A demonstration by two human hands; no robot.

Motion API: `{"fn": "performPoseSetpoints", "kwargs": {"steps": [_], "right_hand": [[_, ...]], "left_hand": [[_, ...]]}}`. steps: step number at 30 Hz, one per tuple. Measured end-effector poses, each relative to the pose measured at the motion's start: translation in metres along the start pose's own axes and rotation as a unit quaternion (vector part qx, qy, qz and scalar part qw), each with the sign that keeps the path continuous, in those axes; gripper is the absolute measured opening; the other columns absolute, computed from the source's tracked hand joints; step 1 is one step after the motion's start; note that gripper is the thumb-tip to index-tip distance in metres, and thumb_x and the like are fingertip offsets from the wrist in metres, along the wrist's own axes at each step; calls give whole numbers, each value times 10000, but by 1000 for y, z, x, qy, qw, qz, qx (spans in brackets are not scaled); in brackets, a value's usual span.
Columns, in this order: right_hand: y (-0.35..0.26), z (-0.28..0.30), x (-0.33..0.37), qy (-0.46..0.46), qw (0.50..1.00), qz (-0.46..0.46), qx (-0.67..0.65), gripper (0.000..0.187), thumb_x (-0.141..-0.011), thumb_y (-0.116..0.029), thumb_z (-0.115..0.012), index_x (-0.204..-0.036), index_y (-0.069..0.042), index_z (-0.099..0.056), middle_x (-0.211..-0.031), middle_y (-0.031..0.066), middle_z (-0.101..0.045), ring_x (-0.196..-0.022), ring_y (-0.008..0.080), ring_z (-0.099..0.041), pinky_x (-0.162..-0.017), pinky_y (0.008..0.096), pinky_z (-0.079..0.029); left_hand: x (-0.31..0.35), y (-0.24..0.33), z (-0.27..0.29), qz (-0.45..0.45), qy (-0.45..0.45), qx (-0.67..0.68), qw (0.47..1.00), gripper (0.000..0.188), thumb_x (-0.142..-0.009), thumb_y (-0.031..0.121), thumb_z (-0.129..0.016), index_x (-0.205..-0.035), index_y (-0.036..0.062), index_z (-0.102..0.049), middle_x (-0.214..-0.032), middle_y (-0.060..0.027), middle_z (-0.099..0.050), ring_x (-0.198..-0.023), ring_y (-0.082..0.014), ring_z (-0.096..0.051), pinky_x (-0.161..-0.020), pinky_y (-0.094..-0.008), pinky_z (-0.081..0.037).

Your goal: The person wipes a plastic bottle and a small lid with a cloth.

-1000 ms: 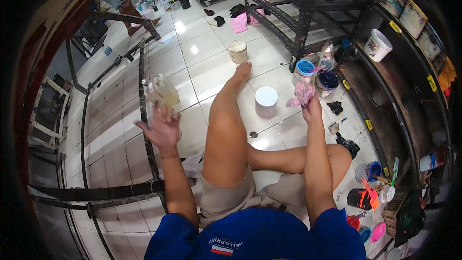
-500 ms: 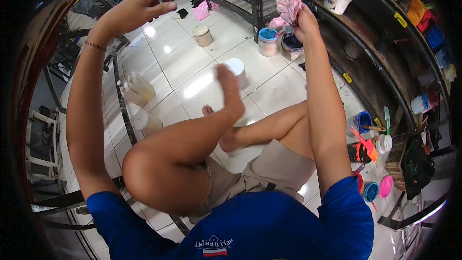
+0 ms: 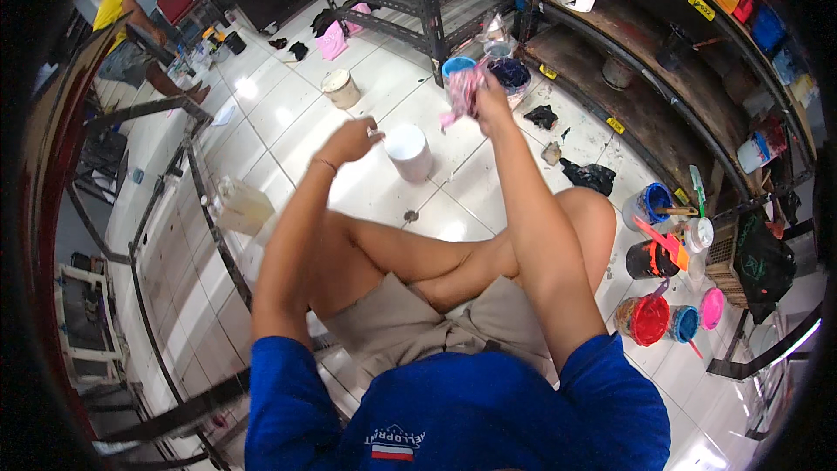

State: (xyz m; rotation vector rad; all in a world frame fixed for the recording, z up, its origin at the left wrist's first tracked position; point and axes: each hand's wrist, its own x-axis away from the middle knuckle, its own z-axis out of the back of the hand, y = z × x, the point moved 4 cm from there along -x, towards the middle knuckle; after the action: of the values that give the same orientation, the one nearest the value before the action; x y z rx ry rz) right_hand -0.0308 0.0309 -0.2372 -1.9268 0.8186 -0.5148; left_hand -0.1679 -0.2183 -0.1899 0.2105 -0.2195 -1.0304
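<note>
A crumpled pink-stained rag [image 3: 466, 92] is in my right hand [image 3: 493, 106], its fingers closed round it. The rag hangs in front of a tub of blue paint [image 3: 457, 65] and a dark-stained tub [image 3: 511, 77]. My left hand [image 3: 350, 141] is in the air just left of a white lidded tub [image 3: 408, 157] on the floor. Its fingers are loosely bent, with thumb and fingertips apart and nothing seen in them. Beyond it stands a cream-coloured tub [image 3: 340, 89]. I sit on the tiles with my legs crossed.
Paint pots, one of them red [image 3: 649, 321], stand at my right below a dark shelf [image 3: 671, 113]. Black plastic scraps [image 3: 588, 176] lie nearby. A metal frame [image 3: 209, 209] and a yellowish jerrycan [image 3: 242, 207] are at my left. Another person [image 3: 122, 13] is at the far left.
My left hand has come down and right, near the white tub. My right hand has moved left and lower with the rag. My raised leg has folded down, and another person shows more fully.
</note>
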Motion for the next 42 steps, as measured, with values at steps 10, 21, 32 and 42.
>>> {"fn": "performPoseSetpoints", "kwargs": {"steps": [10,21,32,42], "right_hand": [[183,53,7,86,964,-188,-166,420,-901,-29,-458,-1318,-57,-415,-1020,129,-629,-814,213,-656,-685,351,-552],[211,26,53,57,930,-102,349,310,-915,-189,-583,-1156,7,-592,-1081,130,-656,-1001,207,-624,-862,303,-476],[195,4,34,94,901,-212,-367,311,-924,-161,-605,-1196,-30,-531,-970,114,-622,-892,235,-639,-741,395,-571],[183,-16,49,17,961,-102,257,322,-974,-279,-546,-1050,16,-651,-910,174,-647,-815,294,-626,-740,385,-480]], "left_hand": [[-65,-20,-109,25,88,22,996,548,-903,438,-608,-1284,50,-538,-1149,-229,-579,-1063,-409,-564,-863,-472,-482],[-55,-21,-142,182,106,-15,977,580,-974,396,-478,-1513,268,-307,-1474,-224,-319,-1326,-435,-305,-1053,-599,-235],[-61,-32,-144,156,189,53,968,590,-930,213,-465,-1503,179,-327,-1456,-248,-346,-1322,-433,-312,-1081,-579,-217],[-60,-34,-149,195,196,2,961,552,-941,227,-442,-1485,164,-372,-1464,-229,-383,-1294,-463,-336,-1065,-583,-259]]}}
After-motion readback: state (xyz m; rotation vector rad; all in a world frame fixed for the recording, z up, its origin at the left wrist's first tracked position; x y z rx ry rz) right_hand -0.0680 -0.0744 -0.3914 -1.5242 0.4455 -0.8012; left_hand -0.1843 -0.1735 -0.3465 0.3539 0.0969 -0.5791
